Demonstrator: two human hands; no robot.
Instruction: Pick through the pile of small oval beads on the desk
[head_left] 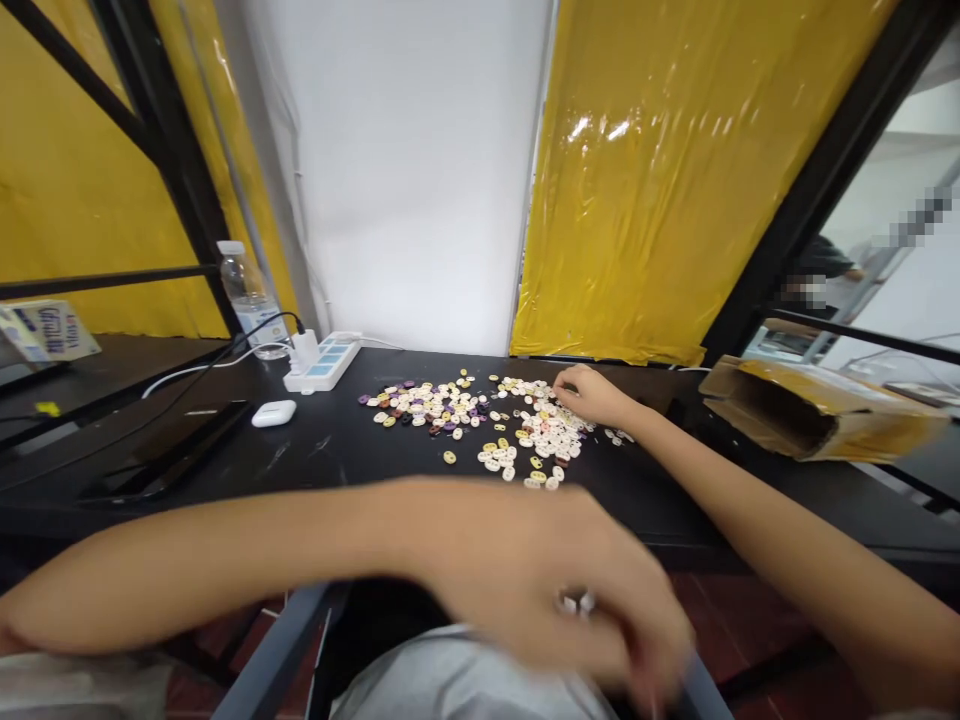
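Small oval pieces with holes, like buttons, lie loose on the black table (315,455). One heap (427,405) mixes white, yellow, purple and brown pieces; the other heap (555,432), mostly white, lies to its right. At the far edge of the mostly white heap is my right hand (592,395), fingers curled to a pinch; what is between the fingertips is hidden. My left hand (540,580) crosses close in front of me, below the table's front edge, blurred and curled downward. Small whitish bits (576,602) show in its curl, too unclear to name.
A white power strip (330,362) with plugs and cables, a water bottle (251,300), a white earphone case (274,413) and a dark phone-like slab (169,450) are at left. An open cardboard box (817,405) lies at right. A white wall and yellow sheeting stand behind.
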